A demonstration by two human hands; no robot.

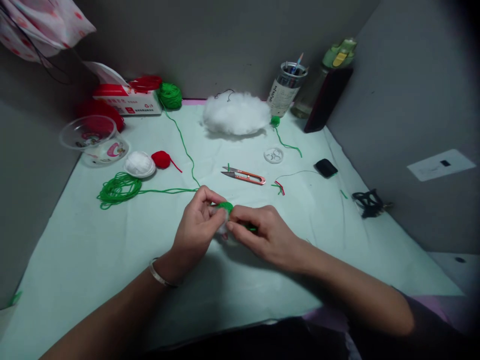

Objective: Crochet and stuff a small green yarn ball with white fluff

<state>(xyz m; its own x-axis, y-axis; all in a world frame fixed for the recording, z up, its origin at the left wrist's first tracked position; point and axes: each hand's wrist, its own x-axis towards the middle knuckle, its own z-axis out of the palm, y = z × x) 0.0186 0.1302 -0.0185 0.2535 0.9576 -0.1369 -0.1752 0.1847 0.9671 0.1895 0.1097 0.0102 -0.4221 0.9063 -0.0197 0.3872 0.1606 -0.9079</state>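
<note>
A small green and white crocheted yarn piece (226, 205) is held up over the front middle of the table. My left hand (197, 225) is closed around its left side, thumb pressed on the white part. My right hand (262, 230) pinches at the piece's right side, fingertips together and touching it. A thin green bit (252, 229) pokes out under the right fingers; whether it is yarn or a tool I cannot tell. Green yarn (183, 140) runs from a green ball (170, 96) at the back toward my left hand.
Orange thread snips (245, 176) lie ahead of my hands. White stuffing (236, 114) and a pen holder (287, 90) stand behind. At left are a green yarn coil (120, 190), white yarn ball (139, 164), red ball (161, 159) and plastic tub (107, 150). A black claw clip (369, 203) lies right.
</note>
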